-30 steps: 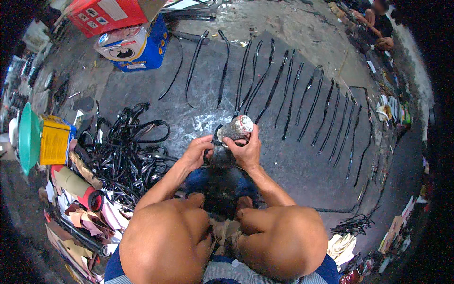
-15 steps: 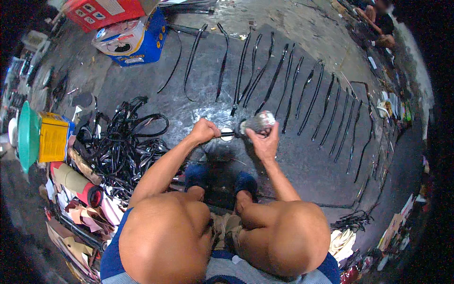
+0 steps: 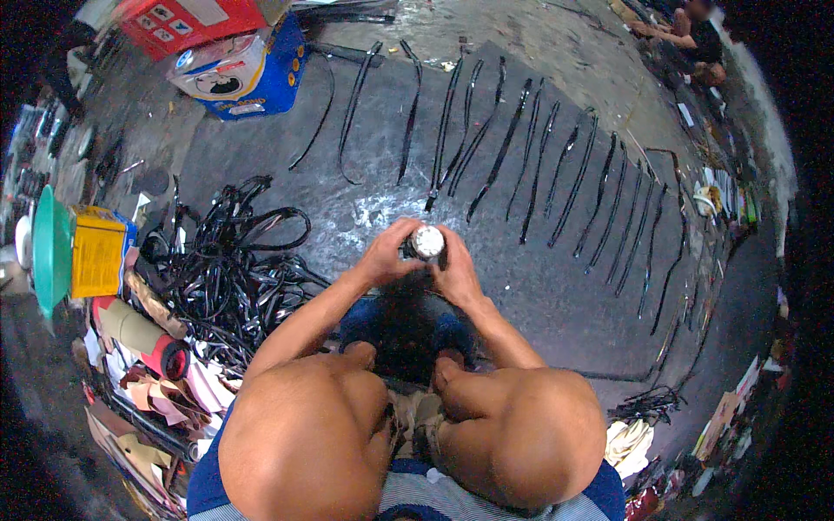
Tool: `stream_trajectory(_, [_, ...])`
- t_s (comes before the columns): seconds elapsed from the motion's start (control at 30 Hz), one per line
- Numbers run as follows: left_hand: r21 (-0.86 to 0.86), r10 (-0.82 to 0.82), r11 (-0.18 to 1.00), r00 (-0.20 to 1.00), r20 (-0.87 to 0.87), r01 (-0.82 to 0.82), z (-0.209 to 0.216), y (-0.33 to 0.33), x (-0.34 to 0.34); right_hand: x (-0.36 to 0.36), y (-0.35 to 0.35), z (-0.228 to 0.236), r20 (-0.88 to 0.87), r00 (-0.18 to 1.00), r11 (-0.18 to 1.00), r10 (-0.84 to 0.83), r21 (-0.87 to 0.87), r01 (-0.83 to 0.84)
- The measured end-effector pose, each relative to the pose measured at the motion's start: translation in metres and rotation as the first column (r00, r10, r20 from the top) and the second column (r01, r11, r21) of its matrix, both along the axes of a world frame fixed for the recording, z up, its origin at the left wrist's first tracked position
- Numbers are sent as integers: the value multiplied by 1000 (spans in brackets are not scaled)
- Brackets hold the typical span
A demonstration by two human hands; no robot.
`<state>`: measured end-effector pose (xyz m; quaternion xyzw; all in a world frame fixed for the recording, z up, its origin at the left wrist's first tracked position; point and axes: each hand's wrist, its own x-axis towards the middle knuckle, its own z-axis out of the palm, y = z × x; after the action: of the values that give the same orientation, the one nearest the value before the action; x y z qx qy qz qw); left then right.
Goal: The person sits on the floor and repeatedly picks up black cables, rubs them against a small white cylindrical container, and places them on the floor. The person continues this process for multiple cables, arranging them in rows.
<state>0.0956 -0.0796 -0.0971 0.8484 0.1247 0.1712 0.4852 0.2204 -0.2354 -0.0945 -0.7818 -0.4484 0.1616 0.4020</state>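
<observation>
A small can with a pale, round end (image 3: 427, 241) is held between my two hands, in front of my feet. My left hand (image 3: 387, 253) curls round its left side, and my right hand (image 3: 456, 267) grips its right side. The can's wall is mostly covered by my fingers. Whether my left hand also holds anything thin and black cannot be seen. Beyond my hands, several shiny black strips (image 3: 496, 149) lie spread out side by side on a dark sheet (image 3: 347, 208).
A tangled heap of black strips (image 3: 239, 252) lies to my left. Past it stand a yellow tin (image 3: 97, 260) and a green basin (image 3: 54, 252). Red (image 3: 191, 22) and blue (image 3: 261, 82) boxes are at the far left. Another person (image 3: 695, 43) sits at the far right.
My right hand has moved left and turned the tilted can so its round end faces up. My left hand, which held a thin black piece, has come to the can.
</observation>
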Motion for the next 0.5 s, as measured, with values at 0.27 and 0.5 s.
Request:
stream_trajectory(0.27, [-32,-5,999,999,-44,3,-8,-3,3,39,15,-94,-617,745,966,-252,-199,162])
stream_trajectory(0.5, [6,-4,1000,999,-40,4,-13,-5,2,35,15,-4,-769,476,889,-427,-261,376])
